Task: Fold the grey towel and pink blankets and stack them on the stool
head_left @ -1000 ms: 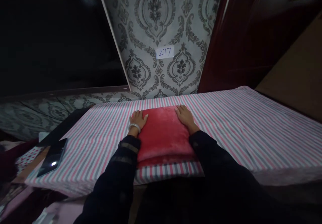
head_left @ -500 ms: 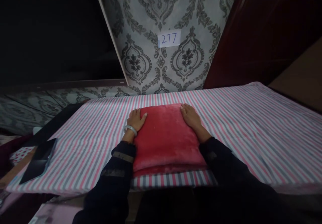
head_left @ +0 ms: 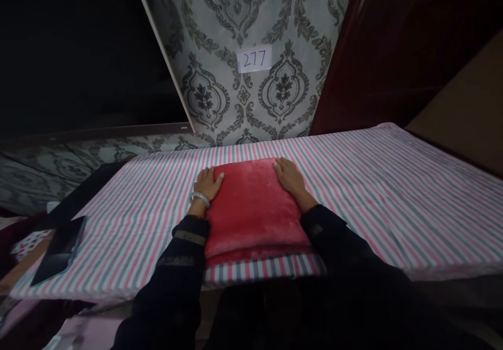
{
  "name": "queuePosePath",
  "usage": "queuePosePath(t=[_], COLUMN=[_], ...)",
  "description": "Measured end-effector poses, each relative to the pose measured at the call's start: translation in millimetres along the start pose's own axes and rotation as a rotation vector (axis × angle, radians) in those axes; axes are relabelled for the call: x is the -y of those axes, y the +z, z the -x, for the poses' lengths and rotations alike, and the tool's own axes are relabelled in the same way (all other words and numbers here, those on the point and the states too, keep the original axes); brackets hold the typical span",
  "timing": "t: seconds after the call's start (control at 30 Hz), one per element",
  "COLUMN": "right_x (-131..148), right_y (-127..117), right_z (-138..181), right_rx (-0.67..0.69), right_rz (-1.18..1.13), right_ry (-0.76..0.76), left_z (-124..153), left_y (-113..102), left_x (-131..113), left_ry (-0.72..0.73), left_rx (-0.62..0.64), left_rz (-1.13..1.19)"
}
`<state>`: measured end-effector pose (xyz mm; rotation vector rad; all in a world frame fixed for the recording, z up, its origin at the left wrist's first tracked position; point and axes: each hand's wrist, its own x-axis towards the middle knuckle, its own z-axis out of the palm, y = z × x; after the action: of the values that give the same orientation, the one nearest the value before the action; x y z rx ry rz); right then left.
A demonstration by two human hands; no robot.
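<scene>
A folded red plush cloth (head_left: 253, 206) lies on a striped pink, grey and white sheet (head_left: 377, 193) over a table. My left hand (head_left: 207, 184), with a pale bangle at the wrist, rests flat at the cloth's far left corner, thumb on the red fabric. Flat on the far right corner lies my right hand (head_left: 288, 176), fingers stretched out. Both hands press on the cloth and hold nothing. Dark sleeves cover my forearms along the cloth's two sides.
A dark phone (head_left: 58, 248) lies at the sheet's left edge. A patterned grey wall panel with a label reading 277 (head_left: 254, 59) stands behind the table. Dark red curtain (head_left: 393, 51) hangs at the right. Pink items sit low on the left.
My hands stay at the cloth's far corners. The view has shifted slightly, so the cloth and label sit a little further left than half a second ago.
</scene>
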<state>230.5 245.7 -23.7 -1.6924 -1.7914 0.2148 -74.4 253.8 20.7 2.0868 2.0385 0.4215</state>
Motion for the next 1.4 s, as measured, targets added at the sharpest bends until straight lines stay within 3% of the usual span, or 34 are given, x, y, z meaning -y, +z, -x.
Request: queuePosePath(t=[0.17, 0.3, 0.37, 0.43, 0.53, 0.63, 0.77, 0.93, 1.17, 1.4], right_x=[12, 30, 38, 44, 45, 41, 36, 35, 35, 61], right_y=[-12, -40, -56, -67, -69, -58, -47, -45, -50, -51], right_z=[-4, 3, 24, 58, 117, 155, 166, 163, 165, 186], right_rx=[0.079, 0.184, 0.184, 0.15, 0.087, 0.044, -0.002, -0.033, -0.068, -0.067], right_rz=[0.046, 0.125, 0.181, 0.245, 0.323, 0.379, 0.391, 0.365, 0.335, 0.243], right_ry=[0.033, 0.116, 0.076, -0.06, -0.22, -0.237, -0.237, -0.254, -0.259, -0.515], left_z=[5, 21, 46, 83, 141, 177, 183, 178, 181, 206], left_y=[-12, -36, -47, -50, -36, -13, 3, 3, 2, 8], left_x=[-11, -20, -25, -28, -27, -22, -18, -17, -11, -27], left_ry=[-0.005, -0.043, 0.012, 0.145, 0.283, 0.241, 0.177, 0.191, 0.237, 0.652], left_rx=[0.046, 0.064, 0.034, 0.014, -0.035, -0.087, -0.108, -0.098, -0.185, -0.28], left_rz=[-0.027, -0.112, -0.165, -0.201, -0.252, -0.31, -0.333, -0.304, -0.256, -0.165])
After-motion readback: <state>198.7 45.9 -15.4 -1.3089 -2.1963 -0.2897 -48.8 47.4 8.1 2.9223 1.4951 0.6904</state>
